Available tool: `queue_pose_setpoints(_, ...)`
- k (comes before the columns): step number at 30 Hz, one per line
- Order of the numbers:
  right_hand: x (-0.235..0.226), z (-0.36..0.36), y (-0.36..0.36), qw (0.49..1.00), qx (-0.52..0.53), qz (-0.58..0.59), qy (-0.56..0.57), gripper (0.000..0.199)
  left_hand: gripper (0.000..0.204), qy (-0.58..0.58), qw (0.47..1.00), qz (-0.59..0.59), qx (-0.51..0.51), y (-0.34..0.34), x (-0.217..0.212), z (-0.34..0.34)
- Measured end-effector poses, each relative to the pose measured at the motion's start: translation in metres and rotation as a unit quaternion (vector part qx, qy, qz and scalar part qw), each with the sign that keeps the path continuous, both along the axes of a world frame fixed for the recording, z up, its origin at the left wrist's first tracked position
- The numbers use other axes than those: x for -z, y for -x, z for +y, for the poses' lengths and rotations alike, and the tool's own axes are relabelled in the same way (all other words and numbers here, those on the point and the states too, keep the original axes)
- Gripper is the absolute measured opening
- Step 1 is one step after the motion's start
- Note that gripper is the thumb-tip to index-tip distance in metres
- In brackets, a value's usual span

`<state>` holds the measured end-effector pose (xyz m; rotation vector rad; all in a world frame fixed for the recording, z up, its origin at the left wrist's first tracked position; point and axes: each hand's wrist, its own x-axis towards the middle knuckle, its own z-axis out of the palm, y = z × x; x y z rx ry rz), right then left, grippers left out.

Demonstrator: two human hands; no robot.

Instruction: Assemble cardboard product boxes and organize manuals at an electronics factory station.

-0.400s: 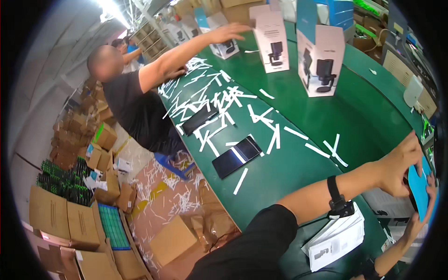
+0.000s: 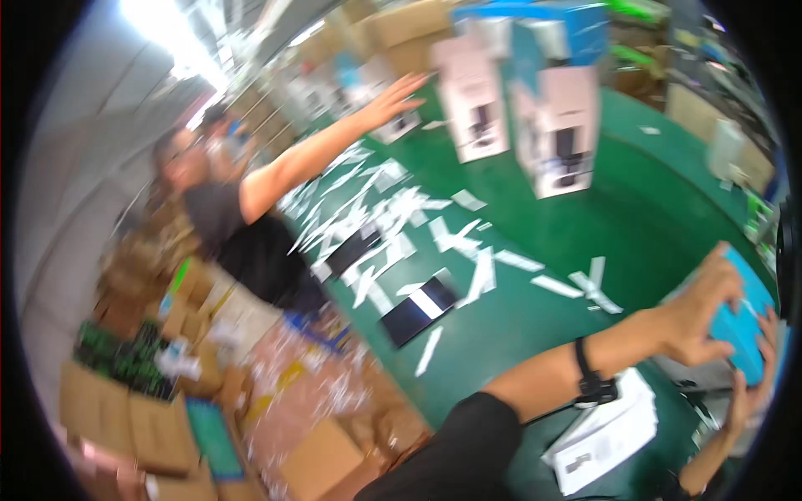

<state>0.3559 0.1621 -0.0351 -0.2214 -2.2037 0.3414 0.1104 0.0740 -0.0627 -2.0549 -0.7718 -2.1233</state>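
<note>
At the right edge, my left hand (image 2: 702, 313) is closed on a bright blue carton (image 2: 739, 338), its fingers bent over the near side. My right hand (image 2: 754, 367) grips the same carton from its right side, partly cut off by the dark rim. The picture is smeared, so the carton's lower part and flaps are hard to make out. Below my left forearm, a fanned stack of white printed leaflets (image 2: 606, 438) lies on the green table (image 2: 510, 342). Two dark phones (image 2: 418, 311) rest to the left, one with a white strip across it.
White paper strips (image 2: 384, 209) are scattered over the table. Tall white-and-blue cartons (image 2: 555, 142) stand upright at the back. Across the left side, another person (image 2: 242, 225) reaches an arm toward them. Brown cardboard boxes (image 2: 125, 417) crowd the floor at left.
The view has shifted. The blue carton in my hands has turned so more of its blue face shows. The other person's reaching hand has lifted with fingers spread.
</note>
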Motion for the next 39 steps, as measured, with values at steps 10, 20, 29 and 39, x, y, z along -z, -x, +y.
queue_pose_setpoints(10,-0.037,-0.067,0.049,0.981,-0.035,0.101,0.16,0.037,0.032,0.169,0.985,0.013,-0.022,0.019,-0.036,-0.071)
queue_pose_setpoints(20,-0.021,-0.059,0.058,0.96,-0.072,0.196,0.185,0.03,0.024,0.112,0.989,0.009,-0.098,0.014,-0.029,-0.053)
queue_pose_setpoints(29,0.002,-0.059,0.042,0.94,-0.143,0.254,0.179,0.02,0.03,-0.046,0.95,0.191,-0.241,-0.019,-0.025,-0.064)
queue_pose_setpoints(39,0.017,-0.074,0.039,0.942,-0.115,0.296,0.113,0.021,0.02,-0.055,0.943,0.2,-0.261,-0.028,-0.003,-0.071)
